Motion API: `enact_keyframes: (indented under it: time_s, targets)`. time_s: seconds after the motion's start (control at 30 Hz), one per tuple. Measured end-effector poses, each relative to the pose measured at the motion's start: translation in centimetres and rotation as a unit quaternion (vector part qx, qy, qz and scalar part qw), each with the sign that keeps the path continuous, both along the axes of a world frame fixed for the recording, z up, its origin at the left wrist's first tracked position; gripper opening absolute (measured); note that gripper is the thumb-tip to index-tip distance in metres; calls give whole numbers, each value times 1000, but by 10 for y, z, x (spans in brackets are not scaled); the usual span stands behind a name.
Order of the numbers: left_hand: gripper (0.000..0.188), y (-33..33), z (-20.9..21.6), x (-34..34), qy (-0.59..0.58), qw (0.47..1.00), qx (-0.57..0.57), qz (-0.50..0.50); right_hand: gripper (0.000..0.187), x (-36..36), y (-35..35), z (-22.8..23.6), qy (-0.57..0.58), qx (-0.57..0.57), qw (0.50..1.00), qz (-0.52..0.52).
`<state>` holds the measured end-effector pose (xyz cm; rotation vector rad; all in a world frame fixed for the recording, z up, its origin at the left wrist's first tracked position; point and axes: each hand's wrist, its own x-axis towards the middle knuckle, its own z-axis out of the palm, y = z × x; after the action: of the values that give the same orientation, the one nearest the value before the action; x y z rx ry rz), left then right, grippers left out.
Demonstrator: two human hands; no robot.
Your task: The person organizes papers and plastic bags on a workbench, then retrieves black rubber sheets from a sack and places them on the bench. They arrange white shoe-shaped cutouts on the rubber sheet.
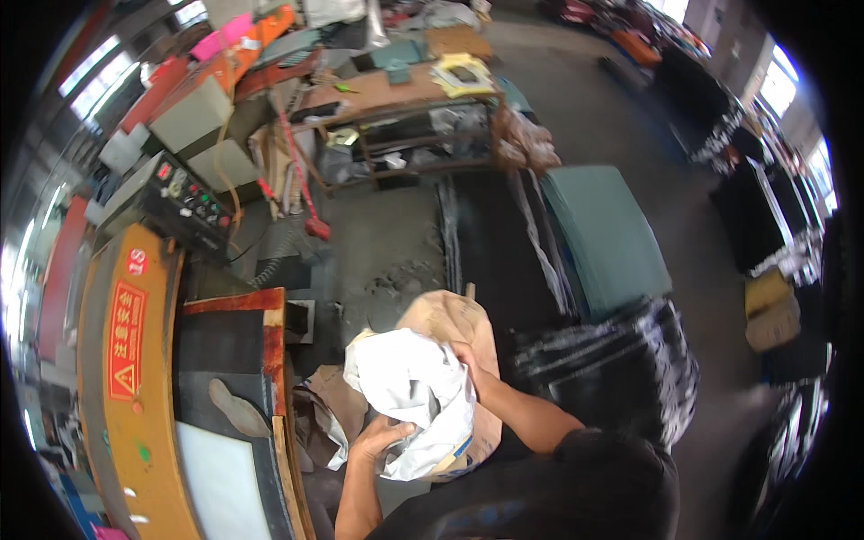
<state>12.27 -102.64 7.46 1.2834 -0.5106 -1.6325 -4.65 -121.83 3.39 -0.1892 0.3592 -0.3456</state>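
Both hands are at a crumpled white bag (405, 360), whose top gapes around a shadowed opening. At its near left edge my left hand (382, 438) is closed on the white material, thumb lying over the rim. My right hand (474, 369) grips the bag's right side, with its fingertips partly hidden in the folds. Behind and under the white bag is a brown paper sack (459, 319); whether the white bag is its liner, I cannot tell. What lies inside is hidden.
Close on the left stands an orange machine (130, 360) with a warning sign and a control box (184, 202). Stacked green sheets (607, 234) and a black plastic-wrapped bundle (612, 369) stand on the right. Ahead is a cluttered workbench (405, 94); a red-handled tool (301, 180) leans near it.
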Motion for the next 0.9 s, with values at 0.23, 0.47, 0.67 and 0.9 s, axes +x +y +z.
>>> enact_keyframes:
  time_s: [0.23,0.47,0.67,0.9]
  targets:
    - [46,9,3,-2,-359,929,7,89,13,-41,-54,10,102,-210,972,8]
    - [31,33,-12,35,-545,821,46,166,48,-94,-152,-28,375,-540,751,68]
    - [24,0,-18,-28,-432,839,117,308,116,-115,-78,6,601,-427,675,4]
    - [57,-25,-18,-90,-426,854,190,230,44,-48,51,-70,404,-124,906,3]
